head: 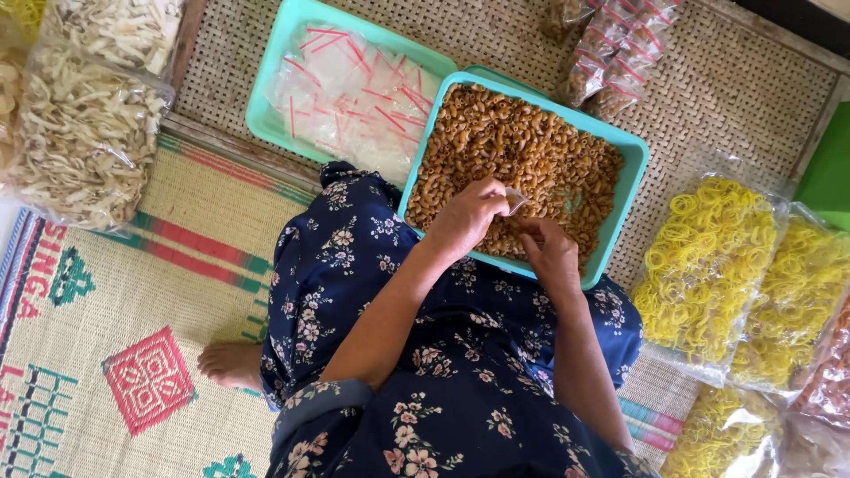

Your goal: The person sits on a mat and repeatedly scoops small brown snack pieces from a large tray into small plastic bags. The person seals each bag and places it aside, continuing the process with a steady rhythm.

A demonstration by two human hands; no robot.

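A person seated on a woven mat (115, 292), in a dark blue floral dress (443, 372), works with both hands over a teal tray (630, 168) heaped with brown elbow-shaped snacks (513, 150). The tray rests partly on the person's lap and partly on a rattan mat (735, 80), its near edge against the knees. The left hand (465, 217) is curled, its fingers pinching a small clear plastic bag (515, 200) at the near side of the tray. The right hand (551, 252) is loosely cupped just beside it, fingertips meeting the same bag from below; whether it has a firm hold cannot be told. The bag sits between the two hands, just above the snacks.

Behind the full tray, a second teal tray (266, 106) holds a pile of empty clear bags with red strips (354, 88). Along the right edge of the rattan mat lie large clear bags of yellow ring-shaped crackers (708, 265). At the far left corner sit bags of pale, strip-shaped chips (80, 133). Small filled packets (620, 44) lie at the top edge. A bare foot (232, 363) shows beside the dress.
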